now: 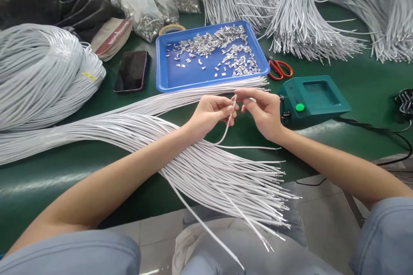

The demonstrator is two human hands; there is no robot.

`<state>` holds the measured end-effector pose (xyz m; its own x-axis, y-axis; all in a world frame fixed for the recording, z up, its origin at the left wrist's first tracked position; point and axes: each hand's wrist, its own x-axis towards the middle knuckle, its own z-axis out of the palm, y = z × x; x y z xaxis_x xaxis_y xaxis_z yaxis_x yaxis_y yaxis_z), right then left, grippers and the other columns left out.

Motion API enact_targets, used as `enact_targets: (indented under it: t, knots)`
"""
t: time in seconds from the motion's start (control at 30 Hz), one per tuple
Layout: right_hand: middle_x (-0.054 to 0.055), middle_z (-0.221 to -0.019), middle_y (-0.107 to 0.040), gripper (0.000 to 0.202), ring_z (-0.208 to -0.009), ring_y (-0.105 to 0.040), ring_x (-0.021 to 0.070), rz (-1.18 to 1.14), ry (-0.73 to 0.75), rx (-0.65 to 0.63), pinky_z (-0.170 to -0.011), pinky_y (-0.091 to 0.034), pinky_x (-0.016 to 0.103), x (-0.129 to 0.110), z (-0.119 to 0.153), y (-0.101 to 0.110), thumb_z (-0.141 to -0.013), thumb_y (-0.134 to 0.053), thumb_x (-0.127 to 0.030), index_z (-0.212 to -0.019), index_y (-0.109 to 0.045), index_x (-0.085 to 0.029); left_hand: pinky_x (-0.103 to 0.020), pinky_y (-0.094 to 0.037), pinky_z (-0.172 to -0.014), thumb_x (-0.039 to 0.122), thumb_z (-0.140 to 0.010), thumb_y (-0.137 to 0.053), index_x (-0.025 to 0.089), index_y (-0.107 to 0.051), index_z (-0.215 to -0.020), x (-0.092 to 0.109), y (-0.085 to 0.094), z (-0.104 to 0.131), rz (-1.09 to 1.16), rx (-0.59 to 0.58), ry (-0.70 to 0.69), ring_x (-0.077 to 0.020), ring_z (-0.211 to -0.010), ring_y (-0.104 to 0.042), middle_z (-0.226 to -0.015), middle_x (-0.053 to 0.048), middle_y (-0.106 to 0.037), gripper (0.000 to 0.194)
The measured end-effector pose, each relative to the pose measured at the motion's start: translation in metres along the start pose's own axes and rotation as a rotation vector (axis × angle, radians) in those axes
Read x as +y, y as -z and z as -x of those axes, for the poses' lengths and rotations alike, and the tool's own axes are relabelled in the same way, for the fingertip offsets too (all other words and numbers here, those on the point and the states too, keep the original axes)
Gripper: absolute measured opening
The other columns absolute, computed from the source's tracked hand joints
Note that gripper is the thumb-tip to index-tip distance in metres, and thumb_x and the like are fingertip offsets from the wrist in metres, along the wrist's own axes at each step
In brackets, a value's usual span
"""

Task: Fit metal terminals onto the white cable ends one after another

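Note:
A single white cable (231, 117) bends up out of the bundle, its end pointing upward. My left hand (211, 114) is closed on it, pinching it just below the tip between thumb and fingers. My right hand (266, 111) is curled close by, its index fingertip at the top of the cable. A small silvery metal terminal (252, 99) shows between that hand's thumb and index finger, partly hidden. Under my left forearm spreads the bundle of white cables (206, 172), its cut ends fanning toward the right. Another row of white cables (180, 96) lies behind my hands.
Behind stands a blue tray (187, 84) with many small metal terminals. Red-handled scissors (280, 69) and a green machine (335, 107) with a cord are on the right. A phone (131, 71), a coiled cable bundle (41, 73) and terminal bags (145, 17) lie left; more cables (303, 21) behind.

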<state>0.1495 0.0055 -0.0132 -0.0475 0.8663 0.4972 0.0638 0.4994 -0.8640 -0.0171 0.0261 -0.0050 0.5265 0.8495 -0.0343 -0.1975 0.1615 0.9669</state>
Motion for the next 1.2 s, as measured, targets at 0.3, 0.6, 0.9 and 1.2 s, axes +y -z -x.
enact_targets:
  t: [0.3, 0.6, 0.9, 1.2]
  knots:
    - [0.001, -0.078, -0.074, 0.02, -0.067, -0.066, 0.0101, 0.025, -0.065, 0.031, -0.055, -0.053, 0.021, -0.0073, -0.0018, -0.0016, -0.08, -0.054, -0.012, -0.076, -0.072, -0.019, -0.02, -0.05, -0.051, 0.039, -0.067, -0.085, 0.01, -0.071, -0.076, 0.0016, 0.0002, 0.0, 0.008, -0.011, 0.006, -0.0087, -0.052, -0.06, -0.063, -0.001, -0.064, 0.034]
    - [-0.001, -0.071, -0.066, 0.019, -0.06, -0.064, 0.0095, -0.192, -0.228, -0.098, -0.054, -0.056, 0.022, -0.005, -0.0071, -0.0004, -0.083, -0.065, -0.037, -0.081, -0.066, -0.018, -0.019, -0.049, -0.05, 0.04, -0.07, -0.083, 0.01, -0.07, -0.07, 0.0026, -0.0011, 0.0001, -0.029, -0.04, -0.015, -0.0087, -0.051, -0.058, -0.061, -0.002, -0.063, 0.033]
    - [0.0, -0.071, -0.06, 0.033, -0.059, -0.059, 0.0082, -0.079, -0.158, -0.122, -0.053, -0.052, 0.021, -0.006, -0.0073, -0.0014, -0.081, -0.069, -0.047, -0.072, -0.059, -0.016, -0.02, -0.052, -0.052, 0.041, -0.067, -0.084, 0.01, -0.071, -0.074, 0.0029, -0.0001, 0.0011, -0.046, -0.027, -0.021, -0.0098, -0.054, -0.062, -0.066, -0.003, -0.067, 0.034]
    - [-0.001, -0.071, -0.059, 0.035, -0.059, -0.056, 0.0075, -0.012, -0.118, -0.112, -0.052, -0.05, 0.02, -0.0039, -0.0045, -0.0022, -0.084, -0.066, -0.049, -0.072, -0.057, -0.018, -0.019, -0.054, -0.053, 0.037, -0.065, -0.086, 0.01, -0.072, -0.075, 0.004, -0.0022, 0.0014, -0.039, -0.016, -0.049, -0.0108, -0.054, -0.065, -0.064, -0.002, -0.067, 0.032]
